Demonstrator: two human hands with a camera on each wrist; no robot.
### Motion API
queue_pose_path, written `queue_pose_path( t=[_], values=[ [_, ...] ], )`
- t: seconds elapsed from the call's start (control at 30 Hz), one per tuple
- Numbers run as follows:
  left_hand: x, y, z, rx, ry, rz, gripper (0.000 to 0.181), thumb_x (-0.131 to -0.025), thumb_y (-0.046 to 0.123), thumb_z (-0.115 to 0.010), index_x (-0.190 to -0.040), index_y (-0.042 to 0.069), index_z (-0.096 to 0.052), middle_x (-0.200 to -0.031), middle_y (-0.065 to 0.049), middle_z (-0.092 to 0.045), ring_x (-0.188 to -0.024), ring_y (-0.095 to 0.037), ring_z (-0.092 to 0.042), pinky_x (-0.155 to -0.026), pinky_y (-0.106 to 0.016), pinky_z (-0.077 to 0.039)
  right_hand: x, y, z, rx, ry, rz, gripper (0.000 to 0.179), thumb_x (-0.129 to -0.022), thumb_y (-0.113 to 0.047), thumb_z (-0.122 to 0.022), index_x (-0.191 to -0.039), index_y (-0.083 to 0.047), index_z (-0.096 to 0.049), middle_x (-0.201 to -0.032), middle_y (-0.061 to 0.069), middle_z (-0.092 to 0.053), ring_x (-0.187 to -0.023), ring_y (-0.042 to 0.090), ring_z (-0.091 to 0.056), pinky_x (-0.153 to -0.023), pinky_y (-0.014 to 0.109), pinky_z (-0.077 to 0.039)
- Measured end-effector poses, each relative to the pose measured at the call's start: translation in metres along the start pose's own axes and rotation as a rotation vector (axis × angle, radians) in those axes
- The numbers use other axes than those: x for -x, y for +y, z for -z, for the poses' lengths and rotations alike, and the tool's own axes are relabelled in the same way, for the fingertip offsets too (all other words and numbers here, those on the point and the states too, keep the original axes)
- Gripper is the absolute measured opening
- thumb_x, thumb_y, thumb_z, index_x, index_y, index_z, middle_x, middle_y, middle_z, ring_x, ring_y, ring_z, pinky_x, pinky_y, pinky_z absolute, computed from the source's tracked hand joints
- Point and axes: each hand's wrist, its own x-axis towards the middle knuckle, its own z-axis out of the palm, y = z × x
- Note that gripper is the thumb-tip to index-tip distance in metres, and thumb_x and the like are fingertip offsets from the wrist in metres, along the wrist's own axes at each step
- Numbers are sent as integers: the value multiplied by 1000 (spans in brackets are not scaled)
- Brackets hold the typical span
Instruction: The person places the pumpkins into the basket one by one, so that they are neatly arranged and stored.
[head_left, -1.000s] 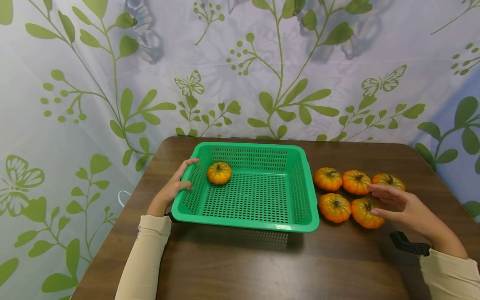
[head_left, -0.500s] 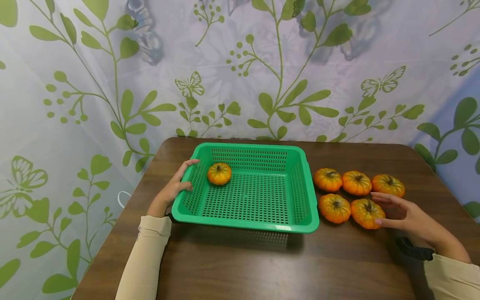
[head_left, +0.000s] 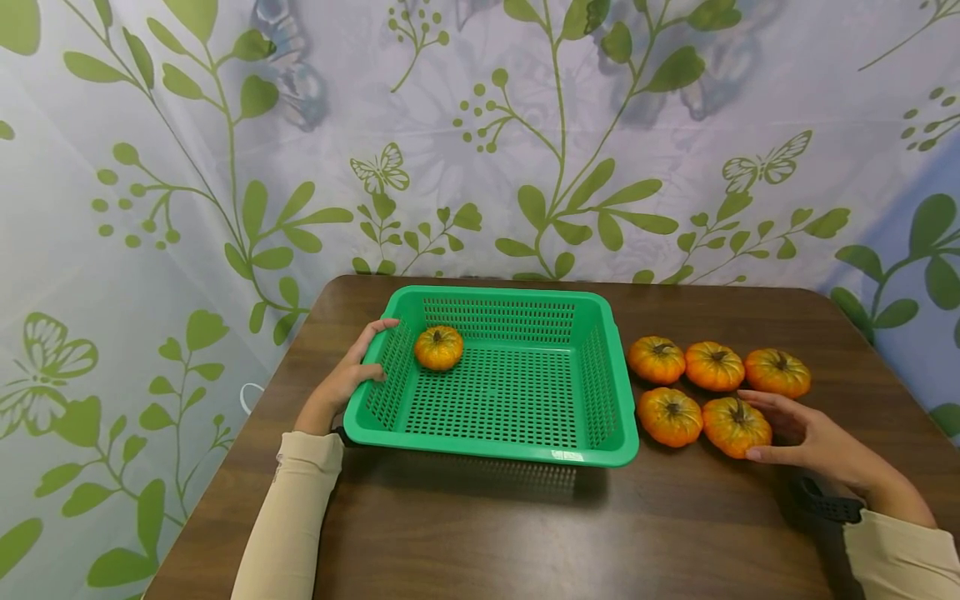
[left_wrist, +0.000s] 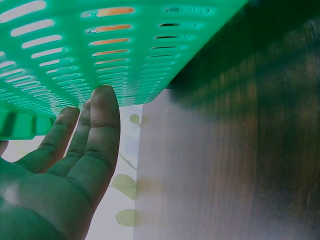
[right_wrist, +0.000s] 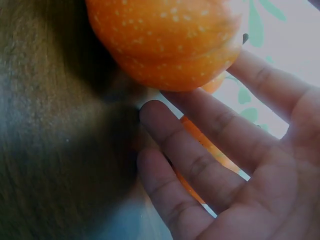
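A green plastic basket (head_left: 491, 457) with slotted walls sits on the table, and one small orange pumpkin (head_left: 438, 347) lies inside at its left. My left hand (head_left: 347, 379) holds the basket's left rim, thumb and index finger hooked over it; in the left wrist view the other fingers (left_wrist: 102, 125) lie against the outer wall. On the right, my right hand (head_left: 817, 437) grips the nearest right pumpkin (head_left: 737, 427), thumb at its front and fingers behind. The right wrist view shows that pumpkin (right_wrist: 170, 45) at the fingertips, the lower two fingers apart from it; the thumb is hidden there.
Right of the basket stand more pumpkins: one front left (head_left: 670, 417), and three in a back row, at left (head_left: 656, 360), middle (head_left: 714, 366) and right (head_left: 777, 372). The brown table (head_left: 487, 533) ends at a leaf-patterned curtain (head_left: 450, 125).
My right hand has come down beside the front right pumpkin, its thumb and fingers now around it. The left hand and the basket stay in place.
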Motion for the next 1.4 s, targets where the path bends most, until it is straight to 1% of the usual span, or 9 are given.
queue_pose_path(
  t=[0.27, 0.63, 0.77, 0.9, 1.03, 1.1, 1.2, 1.3, 1.4],
  values=[
    [0, 1, 0, 3, 2, -2, 91, -80, -7, -49, -166, 4, -23, -161, -31, -27, -119, -42, -48, -82, -37, -55, -1, 0, 0, 55, -2, -18, 69, -89, 8, -79, -153, 1, -53, -138, -42, -48, -120, -22, -45, -88, 5, -41],
    [0, 1, 0, 10, -1, -4, 90, -79, -8, -49, -165, 3, -23, -160, -32, -28, -118, -42, -49, -81, -37, -55, -1, -7, 1, 79, 4, 42, 70, -85, 11, -81, -150, 2, -55, -138, -40, -51, -118, -19, -50, -86, 7, -45],
    [1, 1, 0, 10, 2, 2, 90, -80, -8, -49, -165, 4, -23, -160, -32, -29, -116, -41, -50, -81, -37, -56, -2, -15, 3, 87, 7, 57, 70, -84, 12, -82, -148, 4, -56, -138, -40, -51, -119, -20, -49, -87, 6, -45],
    [1, 2, 0, 5, 7, 1, 90, -80, -8, -49, -165, 3, -23, -160, -32, -30, -114, -39, -50, -80, -36, -54, -4, -27, 6, 156, 17, 39, 68, -85, 7, -84, -146, 8, -55, -137, -43, -48, -116, -21, -48, -86, 5, -43],
    [0, 1, 0, 0, 8, 3, 91, -79, -8, -49, -165, 4, -23, -160, -32, -30, -114, -38, -50, -81, -36, -54, -8, -40, 9, 233, 24, 18, 71, -84, 1, -87, -146, 10, -54, -135, -45, -44, -113, -20, -49, -83, 8, -46],
    [0, 1, 0, -2, 7, 3, 91, -80, -8, -49, -166, 4, -23, -160, -31, -29, -114, -38, -49, -81, -35, -53, -10, -46, 9, 255, 20, 3, 72, -85, -1, -88, -147, 10, -53, -135, -42, -43, -112, -20, -49, -81, 11, -48],
    [1, 1, 0, 1, 5, -1, 90, -79, -8, -49, -165, 4, -23, -160, -32, -29, -115, -39, -49, -82, -35, -54, -12, -54, 11, 271, 22, 14, 75, -85, -3, -88, -150, 8, -53, -136, -42, -41, -111, -19, -51, -80, 14, -51],
    [1, 1, 0, 9, 5, 2, 89, -80, -8, -48, -165, 3, -24, -160, -32, -30, -116, -38, -49, -82, -34, -55, -13, -62, 11, 290, 32, 27, 77, -85, -3, -89, -152, 5, -53, -139, -38, -43, -112, -19, -50, -80, 15, -51],
    [2, 0, -1, 20, 4, 8, 89, -80, -8, -48, -165, 4, -24, -160, -32, -30, -115, -37, -51, -81, -35, -56, -16, -70, 11, 307, 31, 23, 78, -86, -4, -89, -153, 5, -52, -150, -7, -55, -113, -21, -47, -82, 10, -48]
  ],
)
